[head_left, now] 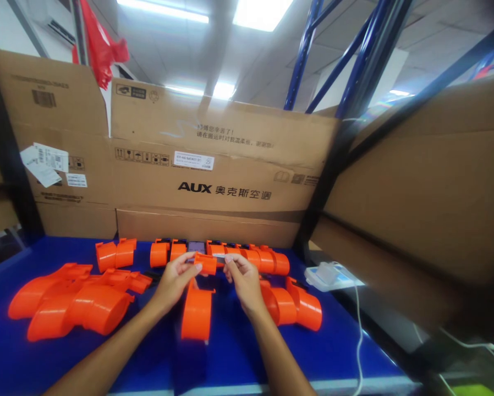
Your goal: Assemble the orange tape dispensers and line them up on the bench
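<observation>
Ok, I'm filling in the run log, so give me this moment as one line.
left hand: holds orange part | right hand: pinches small pale piece at it | surface: blue table | around: more orange parts

Cardboard boxes (pixel 214 165) stand at 12 o'clock behind the blue counter (pixel 230 352); a white device (pixel 327 276) with a cable lies at 3 o'clock.

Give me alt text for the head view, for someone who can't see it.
Two bare hands, left hand and right hand, together hold a small orange plastic part above a blue table. More orange parts lie around them, with cardboard boxes stacked behind.
</observation>
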Demonstrator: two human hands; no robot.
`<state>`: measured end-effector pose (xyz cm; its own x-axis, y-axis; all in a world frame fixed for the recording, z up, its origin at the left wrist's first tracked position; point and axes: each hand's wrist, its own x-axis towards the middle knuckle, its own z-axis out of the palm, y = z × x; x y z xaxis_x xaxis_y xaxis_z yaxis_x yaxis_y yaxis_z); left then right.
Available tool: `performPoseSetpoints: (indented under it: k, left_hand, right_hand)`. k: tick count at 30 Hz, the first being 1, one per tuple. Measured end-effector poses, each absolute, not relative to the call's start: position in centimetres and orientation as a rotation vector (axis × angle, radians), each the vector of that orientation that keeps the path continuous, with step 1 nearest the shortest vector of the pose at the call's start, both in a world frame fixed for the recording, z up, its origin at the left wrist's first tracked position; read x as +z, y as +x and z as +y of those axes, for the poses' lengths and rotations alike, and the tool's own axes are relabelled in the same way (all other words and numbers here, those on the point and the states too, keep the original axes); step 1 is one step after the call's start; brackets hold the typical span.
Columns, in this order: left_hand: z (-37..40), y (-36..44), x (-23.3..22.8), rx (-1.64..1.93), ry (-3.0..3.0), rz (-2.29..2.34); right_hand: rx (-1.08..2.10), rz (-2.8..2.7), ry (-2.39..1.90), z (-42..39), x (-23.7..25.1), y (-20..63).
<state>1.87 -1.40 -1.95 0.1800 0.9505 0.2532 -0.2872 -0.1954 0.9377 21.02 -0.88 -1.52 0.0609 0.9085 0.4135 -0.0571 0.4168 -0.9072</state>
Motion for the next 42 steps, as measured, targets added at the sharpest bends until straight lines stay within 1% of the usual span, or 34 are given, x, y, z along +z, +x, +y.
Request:
performPoseSetpoints:
  k: [6, 12, 16, 24, 34, 42]
  left_hand:
    - [-1.7, 2.1, -1.5, 1.335, 1.233, 0.722]
    - [-1.0, 1.9, -2.0, 1.431, 1.138, 0.804]
    - [-0.5, 1.8, -2.5, 1.467, 1.116, 0.825]
    - [-0.5, 1.8, -2.6, 1.441, 1.123, 0.798]
    - [-1.3, 1.8, -1.6, 1.401, 1.116, 0.752]
    - [-1.3, 1.9, -1.8, 1.358, 1.200, 0.760]
  right_hand:
    - [0.908, -1.308, -0.871, -0.8, -1.6, 20.8]
    - [0.748, -1.202, -0.892, -0.3, -1.8, 21.3]
    - [0.722, -1.231, -0.912, -0.3, -1.8, 21.5]
    - [0.790, -1.235, -0.880, -0.6, -1.8, 21.3]
    - [0.853, -1.348, -0.848, -0.8, -1.9, 21.0]
    - [0.881, -1.429, -0.853, -0.8, -1.9, 20.9]
